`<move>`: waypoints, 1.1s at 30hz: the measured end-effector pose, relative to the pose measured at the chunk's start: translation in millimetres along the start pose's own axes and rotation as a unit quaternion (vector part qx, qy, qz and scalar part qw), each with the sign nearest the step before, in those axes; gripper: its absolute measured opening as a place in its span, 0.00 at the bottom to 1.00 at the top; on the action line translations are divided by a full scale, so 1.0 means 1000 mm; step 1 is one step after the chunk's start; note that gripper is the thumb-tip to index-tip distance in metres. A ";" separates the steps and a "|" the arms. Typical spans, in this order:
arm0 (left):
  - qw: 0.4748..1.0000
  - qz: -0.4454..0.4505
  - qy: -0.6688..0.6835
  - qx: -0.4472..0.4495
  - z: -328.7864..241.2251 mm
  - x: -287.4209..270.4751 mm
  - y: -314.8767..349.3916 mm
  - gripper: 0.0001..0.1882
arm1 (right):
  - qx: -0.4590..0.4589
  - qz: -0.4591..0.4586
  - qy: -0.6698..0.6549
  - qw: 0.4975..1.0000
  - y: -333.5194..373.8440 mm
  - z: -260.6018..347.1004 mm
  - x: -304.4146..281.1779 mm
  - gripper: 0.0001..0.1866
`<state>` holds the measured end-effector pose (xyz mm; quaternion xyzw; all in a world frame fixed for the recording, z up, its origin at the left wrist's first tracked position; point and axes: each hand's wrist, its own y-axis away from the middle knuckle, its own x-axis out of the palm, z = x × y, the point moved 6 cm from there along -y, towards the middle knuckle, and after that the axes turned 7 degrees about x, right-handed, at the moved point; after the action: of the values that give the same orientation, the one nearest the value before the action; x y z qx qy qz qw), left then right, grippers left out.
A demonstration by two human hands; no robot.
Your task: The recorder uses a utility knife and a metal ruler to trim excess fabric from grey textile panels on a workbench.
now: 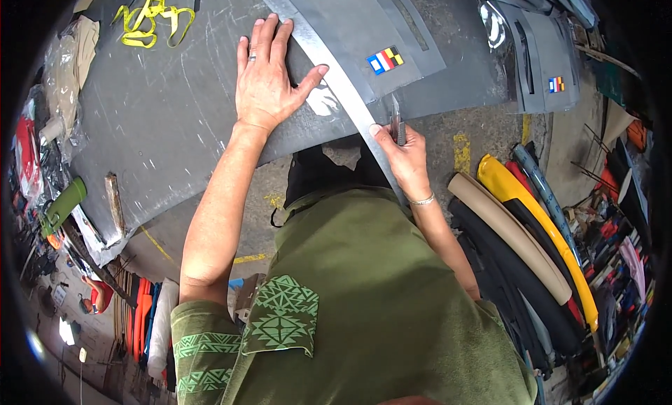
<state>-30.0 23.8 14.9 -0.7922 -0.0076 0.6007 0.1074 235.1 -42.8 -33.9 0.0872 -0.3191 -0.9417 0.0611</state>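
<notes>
My left hand [266, 90] lies flat on the dark grey worktop [182, 118], fingers stretched and thumb spread. Its fingertips and thumb reach the edge of a long metal straightedge [338, 79], which runs diagonally towards my body. In my right hand [407, 163] is a utility knife [397, 125], its blade pointing up and away from me. The right thumb rests at the straightedge, by the table's near edge. Beside the straightedge lies a grey fabric panel [332, 30] with a small coloured flag patch [385, 60] and a long slot.
A tangled yellow strap [147, 18] lies at the far left. Another grey panel [546, 62] with a similar patch sits at the far right. Rolls of material, including a yellow roll [542, 223] and a beige roll [511, 237], lean to my right.
</notes>
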 end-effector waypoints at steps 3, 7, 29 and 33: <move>1.000 0.000 -0.002 0.000 0.001 0.000 0.000 0.49 | -0.007 -0.003 0.002 1.000 -0.001 -0.002 -0.001 0.12; 1.000 0.000 -0.002 -0.001 0.000 0.000 0.000 0.49 | -0.010 -0.007 0.016 1.000 -0.001 -0.002 -0.002 0.13; 1.000 -0.005 0.004 -0.003 0.000 -0.001 -0.001 0.50 | 0.005 0.002 0.016 1.000 -0.001 0.000 -0.002 0.09; 1.000 0.004 0.010 -0.003 -0.001 -0.001 -0.001 0.49 | 0.015 0.002 0.017 1.000 0.000 0.001 -0.002 0.09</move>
<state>-28.9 24.5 16.2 -0.7986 -0.0056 0.5930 0.1027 236.9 -41.9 -33.5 0.1031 -0.3324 -0.9351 0.0667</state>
